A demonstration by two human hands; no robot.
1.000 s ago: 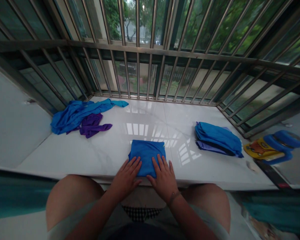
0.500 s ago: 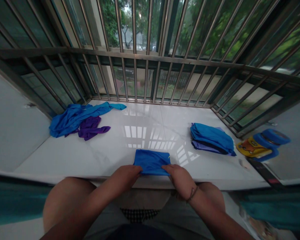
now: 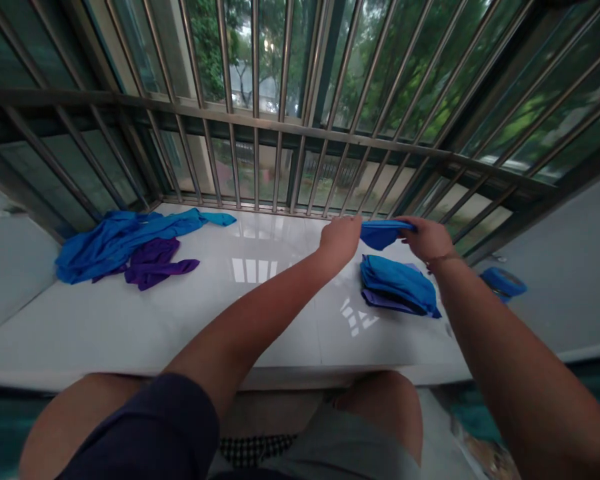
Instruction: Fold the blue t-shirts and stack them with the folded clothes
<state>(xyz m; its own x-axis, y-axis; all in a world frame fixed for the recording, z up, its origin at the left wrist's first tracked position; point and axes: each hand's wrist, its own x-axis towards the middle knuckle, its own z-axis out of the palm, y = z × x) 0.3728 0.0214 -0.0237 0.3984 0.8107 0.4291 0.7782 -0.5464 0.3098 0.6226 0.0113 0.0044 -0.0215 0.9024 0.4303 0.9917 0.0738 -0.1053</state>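
Note:
A folded blue cloth point(image 3: 380, 235) is stretched between my two hands, lifted off the white ledge. My left hand point(image 3: 341, 241) is closed on its left end, and my right hand point(image 3: 426, 239) grips the right end. Just below the cloth, on the ledge, lies a stack of folded blue and purple fabric point(image 3: 399, 285). Whether the held piece is a garment or plain fabric I cannot make out.
Crumpled blue fabric point(image 3: 125, 243) and a purple piece point(image 3: 155, 261) lie on the left of the glossy white ledge point(image 3: 280, 313). Metal bars point(image 3: 255, 133) rise behind it before the window. A blue-lidded container point(image 3: 503, 283) stands at the right, partly behind my right arm.
Both hands have lifted the folded blue cloth from the front edge and carried it forward and right, above the stack. The view has shifted somewhat to the right.

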